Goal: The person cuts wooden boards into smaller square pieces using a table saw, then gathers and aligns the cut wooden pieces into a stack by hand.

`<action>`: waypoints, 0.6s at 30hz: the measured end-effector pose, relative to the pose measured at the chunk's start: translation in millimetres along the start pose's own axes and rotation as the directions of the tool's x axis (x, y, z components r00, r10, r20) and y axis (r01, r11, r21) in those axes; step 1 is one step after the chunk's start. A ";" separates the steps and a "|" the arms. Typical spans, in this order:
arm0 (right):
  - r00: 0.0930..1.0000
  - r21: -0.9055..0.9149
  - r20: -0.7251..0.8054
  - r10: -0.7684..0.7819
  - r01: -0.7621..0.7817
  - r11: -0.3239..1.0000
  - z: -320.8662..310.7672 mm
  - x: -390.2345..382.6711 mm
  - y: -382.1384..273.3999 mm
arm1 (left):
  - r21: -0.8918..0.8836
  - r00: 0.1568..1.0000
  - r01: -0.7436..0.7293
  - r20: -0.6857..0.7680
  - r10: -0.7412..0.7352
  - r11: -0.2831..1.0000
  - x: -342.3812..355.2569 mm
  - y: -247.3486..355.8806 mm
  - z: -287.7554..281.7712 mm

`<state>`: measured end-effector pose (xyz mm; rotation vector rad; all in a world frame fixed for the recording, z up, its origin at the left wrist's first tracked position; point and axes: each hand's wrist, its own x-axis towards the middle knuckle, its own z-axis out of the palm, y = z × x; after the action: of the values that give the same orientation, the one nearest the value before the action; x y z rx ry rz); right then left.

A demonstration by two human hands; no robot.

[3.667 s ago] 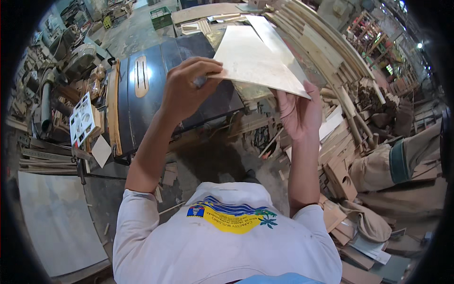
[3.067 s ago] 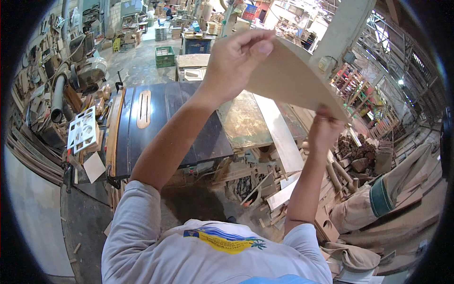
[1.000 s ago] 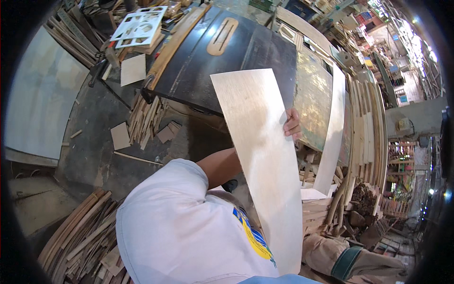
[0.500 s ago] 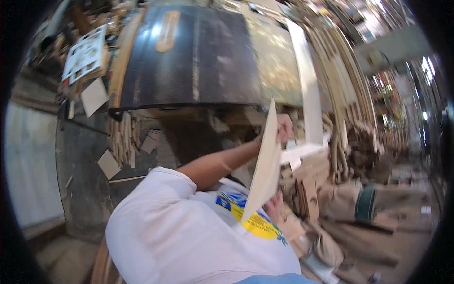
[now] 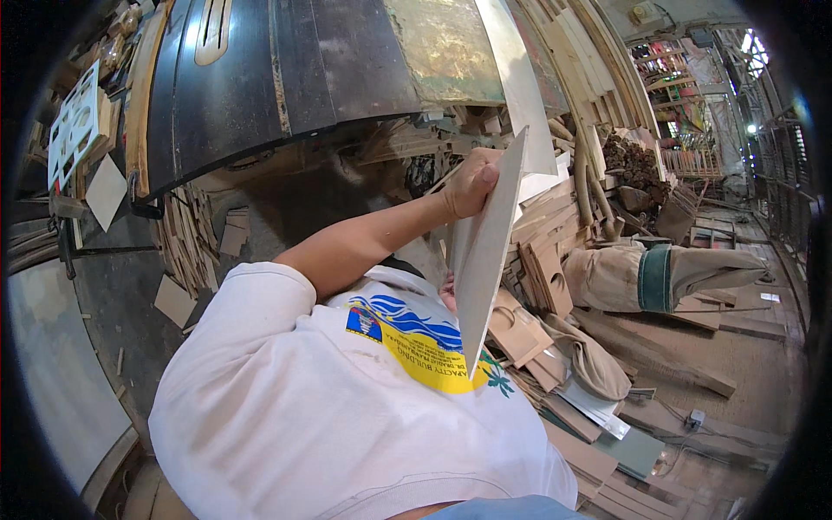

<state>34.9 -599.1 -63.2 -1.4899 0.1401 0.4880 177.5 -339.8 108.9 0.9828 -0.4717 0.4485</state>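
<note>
1. From where I stand, the left hand (image 5: 472,184) is clenched on the edge of a thin wooden panel (image 5: 487,269), near its upper end, thumb against the wood.
2. The right hand (image 5: 448,293) is mostly hidden by the panel; only a bit of it shows low down, so I can't tell whether its fingers are gripping.
3. The panel is tilted, almost edge-on, in front of the white shirt (image 5: 286,407) with its blue and yellow print.
4. Beyond the hands stands a dark table (image 5: 234,95), its top smooth and glossy, seams running along it, a wooden rail (image 5: 146,95) down its left side. A worn, blotchy tan surface (image 5: 446,52) adjoins it on the right.
5. The workshop floor is grey and littered, with thin offcuts (image 5: 186,234) heaped by the table and beige cloth with a green band (image 5: 654,277) over to the right.
6. Counting up: one panel in hand, one slotted insert (image 5: 212,33) in the table, one white cut-out sheet (image 5: 74,126), one long pale strip (image 5: 520,82), two pale squares (image 5: 106,192), and several long boards (image 5: 598,69), too overlapped to number.
</note>
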 end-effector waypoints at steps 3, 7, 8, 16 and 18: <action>0.999 -0.049 -0.026 0.019 -0.021 0.999 -0.1 0.8 -1.9 | 0.033 1.000 0.003 0.007 -0.004 0.999 0.7 -2.5 -3.5; 0.998 0.053 -0.029 0.054 -0.052 0.997 0.2 0.6 -0.9 | -0.002 1.000 0.012 -0.004 -0.012 1.000 1.6 -5.9 -7.9; 0.996 0.069 -0.059 0.065 -0.061 0.996 -1.0 2.2 1.8 | -0.020 1.000 0.013 0.003 -0.013 1.000 1.4 -5.1 -8.9; 0.992 0.332 0.019 0.128 -0.127 0.935 16.6 14.7 -9.0 | -0.044 0.994 -0.078 -0.078 0.074 0.996 -4.1 -5.6 -33.8; 0.960 0.583 0.001 0.281 -0.229 0.779 13.2 20.6 -5.7 | -0.107 0.996 -0.086 -0.042 0.082 0.990 -7.4 -5.8 -46.4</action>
<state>52.9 -581.7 -64.6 -0.8859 0.5229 0.5384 182.8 -303.6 78.9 0.8503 -0.5006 0.5109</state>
